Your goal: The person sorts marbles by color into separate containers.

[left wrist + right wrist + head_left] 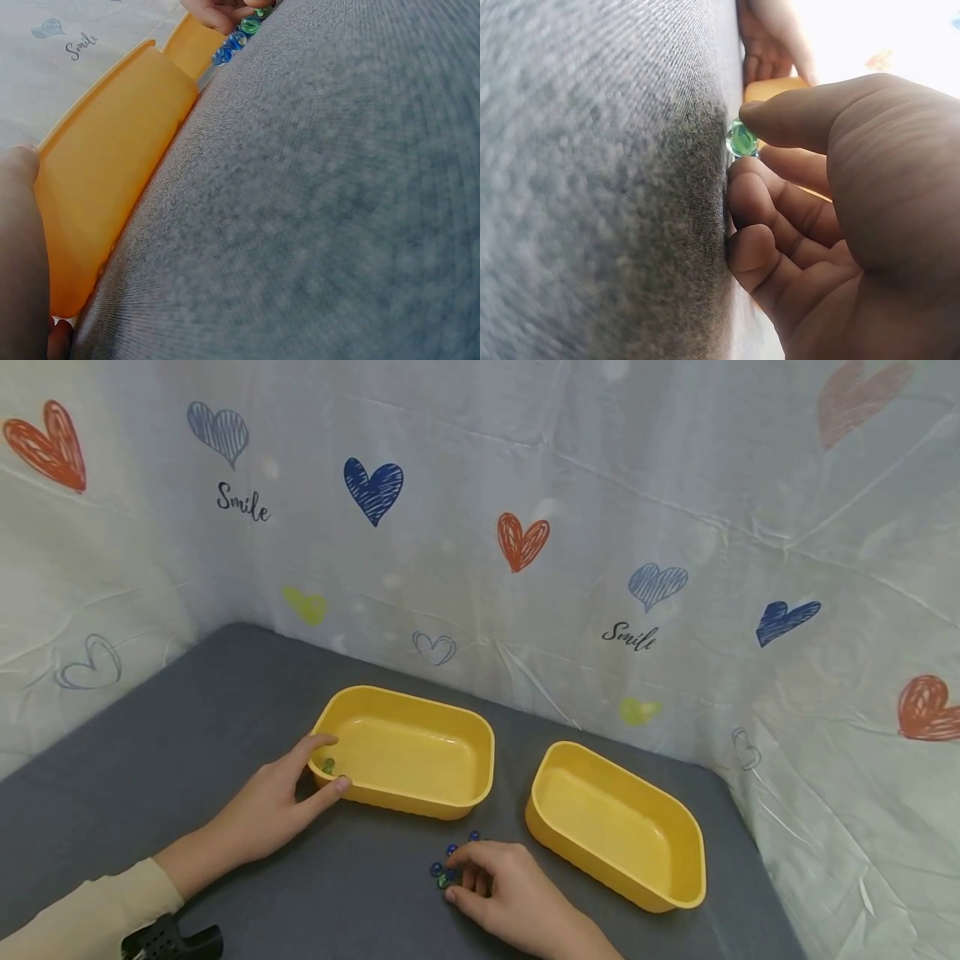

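Two yellow plastic basins lie on the grey cloth. My left hand (pixel 273 806) grips the left basin (pixel 420 756) at its near left corner, with thumb and a finger over the rim. In that corner, inside the basin, sits a small green marble (pixel 328 766). My right hand (pixel 517 889) is low at the cloth, beside several loose marbles. Its thumb and index finger are parted around a green marble (pixel 742 139), the thumb tip right at it. Blue marbles (pixel 452 850) lie just beyond the fingertips. The remaining right fingers are curled against the cloth.
The right basin (pixel 615 822) stands beyond my right hand, angled, with a gap between it and the left basin. A white curtain (pixel 450 552) printed with hearts hangs behind the table (pixel 360 893). A black strap device (pixel 172 939) is on my left wrist.
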Demonstrator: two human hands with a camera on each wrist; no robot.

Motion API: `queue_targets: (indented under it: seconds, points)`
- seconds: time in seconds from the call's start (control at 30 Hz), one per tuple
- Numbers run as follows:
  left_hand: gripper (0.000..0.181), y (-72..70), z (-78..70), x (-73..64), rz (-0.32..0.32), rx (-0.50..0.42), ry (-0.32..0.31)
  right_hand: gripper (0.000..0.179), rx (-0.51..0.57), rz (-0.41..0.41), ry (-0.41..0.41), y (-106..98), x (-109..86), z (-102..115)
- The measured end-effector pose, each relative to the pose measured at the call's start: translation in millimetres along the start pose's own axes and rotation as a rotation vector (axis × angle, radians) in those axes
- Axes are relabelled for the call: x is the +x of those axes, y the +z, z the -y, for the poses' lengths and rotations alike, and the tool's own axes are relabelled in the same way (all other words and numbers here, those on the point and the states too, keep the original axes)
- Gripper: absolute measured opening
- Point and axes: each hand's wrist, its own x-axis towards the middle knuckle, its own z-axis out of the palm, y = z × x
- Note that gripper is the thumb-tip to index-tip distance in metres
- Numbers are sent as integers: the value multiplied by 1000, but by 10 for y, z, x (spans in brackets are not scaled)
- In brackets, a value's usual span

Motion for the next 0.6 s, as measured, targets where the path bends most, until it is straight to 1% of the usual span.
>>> queue_targets:
  seconds: [0.17, 0.27, 0.43, 0.6]
  points:
    - [68, -10, -18, 7, 1, 0, 4, 9, 5, -1, -22, -24, -40, -1]
    - [68, -14, -19, 11, 0, -1, 6, 5, -19, -10, -59, -39, -64, -6]
    - [68, -13, -16, 6, 5, -3, 7, 4, -77, -11, -118, -40, -82, -20]
    - [68, -15, -17, -7, 12, -10, -5, 4, -106, 0, -141, -26, -81, -35]
